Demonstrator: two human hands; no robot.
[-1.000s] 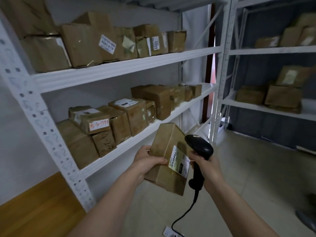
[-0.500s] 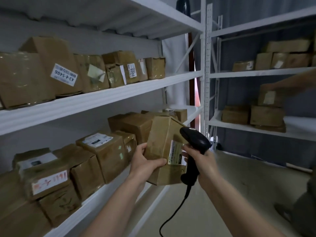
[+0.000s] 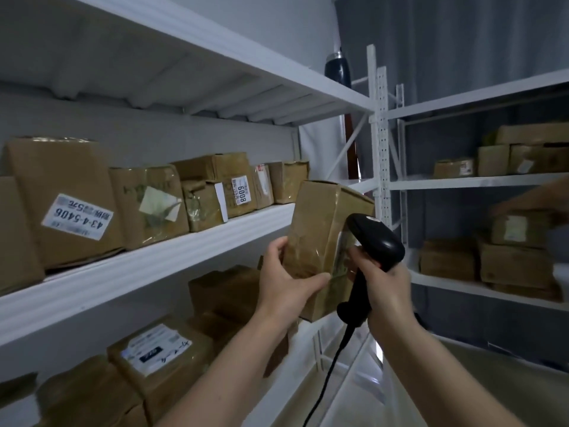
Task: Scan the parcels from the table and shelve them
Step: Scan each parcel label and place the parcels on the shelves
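Note:
My left hand (image 3: 284,278) grips a brown cardboard parcel (image 3: 320,235) from its left side, thumb across the front. The parcel stands upright, lifted to the height of the middle shelf board (image 3: 154,266) of the white rack. A label on its right face is mostly hidden. My right hand (image 3: 381,288) holds a black corded barcode scanner (image 3: 374,245) by the handle, its head close against the parcel's right face. One finger of that hand touches the label edge.
Several taped parcels (image 3: 147,208) line the middle shelf, more sit on the shelf below (image 3: 163,355). A second white rack (image 3: 462,183) with boxes stands to the right, where another person's hand (image 3: 529,201) rests on a box. A dark bottle (image 3: 337,69) stands on the top shelf.
The parcel and scanner have risen from the lower shelf level to the middle shelf level. My view has tilted upward and moved closer to the rack.

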